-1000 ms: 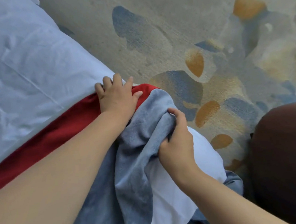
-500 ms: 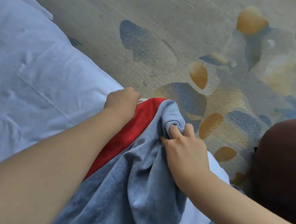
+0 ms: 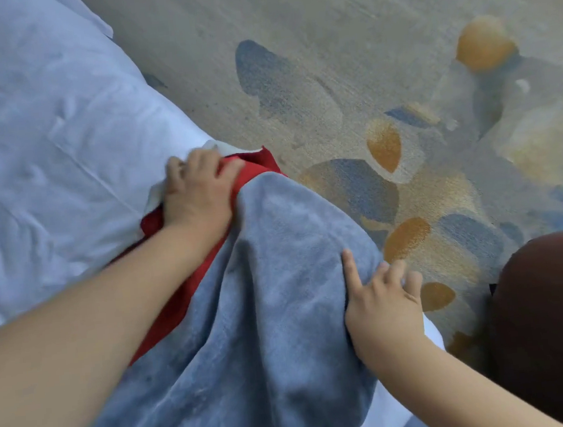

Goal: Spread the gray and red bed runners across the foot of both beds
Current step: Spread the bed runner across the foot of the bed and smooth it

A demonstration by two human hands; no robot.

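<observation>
At the left of the frame the white bed (image 3: 43,150) is creased and loose. That matters, because the left hand (image 3: 199,197), at the middle of the frame on the bed's edge, has its fingers curled round the red band (image 3: 261,165) of the bed runner (image 3: 267,335), and a bit of white sheet seems to be caught in the same grip. A pull from there could drag the sheet with it and leave a ridge under the runner. The runner lies across the corner of the bed in the lower middle, gray face up. Deep folds run down it and its end droops over the side toward the carpet (image 3: 326,54). If it is tugged unevenly, the red band will likely sit crooked to the mattress edge, or the whole cloth may slide off, since so much of it hangs past the corner. To the right, the right hand (image 3: 382,310) rests on the gray cloth with its forefinger straight and the other fingers bent over the edge; I cannot tell whether they pinch the fabric. If they only press, the cloth may slip out from under them. A dark brown shape (image 3: 552,325) at lower right sits close enough to snag the hanging end.
</observation>
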